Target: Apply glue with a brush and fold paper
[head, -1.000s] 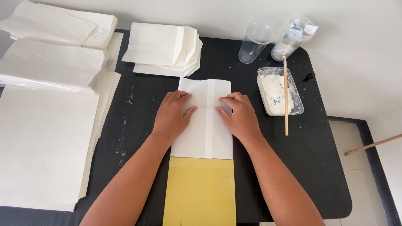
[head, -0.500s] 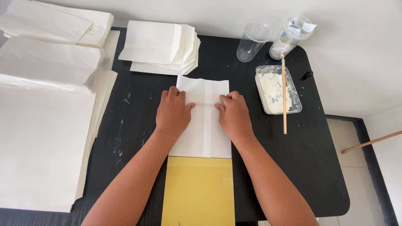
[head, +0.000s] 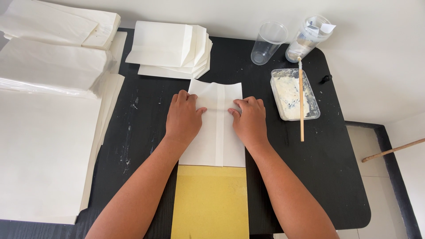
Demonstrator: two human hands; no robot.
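A folded white paper sheet (head: 215, 141) with a lengthwise seam lies in the middle of the black table (head: 336, 177), its near end over a yellow board (head: 210, 203). My left hand (head: 183, 117) rests flat on the paper's left half, fingers pointing away. My right hand (head: 249, 119) presses flat on the right half beside the seam. Neither hand grips anything.
A pile of finished white paper bags (head: 170, 46) lies behind the sheet. Stacks of white paper (head: 44, 132) cover the left side. At the right stand a clear tray of white paste (head: 287, 95) with a wooden-handled brush (head: 301, 102), an empty clear cup (head: 267, 44) and a clear container (head: 310, 37).
Both hands stay pressed on the paper, shifting only slightly along it. The view has moved a little.
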